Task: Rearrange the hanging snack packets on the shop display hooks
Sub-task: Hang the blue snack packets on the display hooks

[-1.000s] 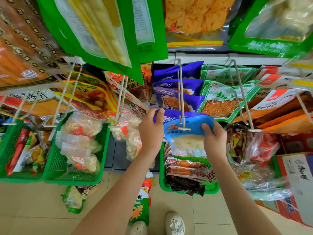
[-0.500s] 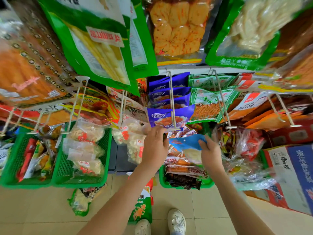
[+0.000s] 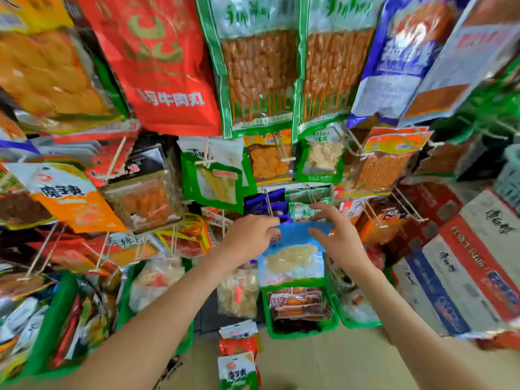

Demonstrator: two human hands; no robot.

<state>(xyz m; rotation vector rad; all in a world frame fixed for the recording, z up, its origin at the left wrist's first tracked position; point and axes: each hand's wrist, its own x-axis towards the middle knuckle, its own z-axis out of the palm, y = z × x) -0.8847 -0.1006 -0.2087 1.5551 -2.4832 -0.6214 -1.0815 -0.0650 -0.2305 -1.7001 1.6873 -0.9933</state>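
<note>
Blue packet (image 3: 292, 249) appears off its hook (image 3: 268, 205), just below the purple row. Left hand (image 3: 250, 237) pinches its top corner, bearing the weight. Right hand (image 3: 339, 235) grips nothing, its fingers (image 3: 320, 211) spread at the packet's edge, probably to steady it.

Left forearm (image 3: 157, 313): I'm seeing it bare, right down to the frame edge.
Right forearm (image 3: 399, 305): bare too.
Left hand (image 3: 250, 235): uncovered.
Right hand (image 3: 337, 237): uncovered.
</note>
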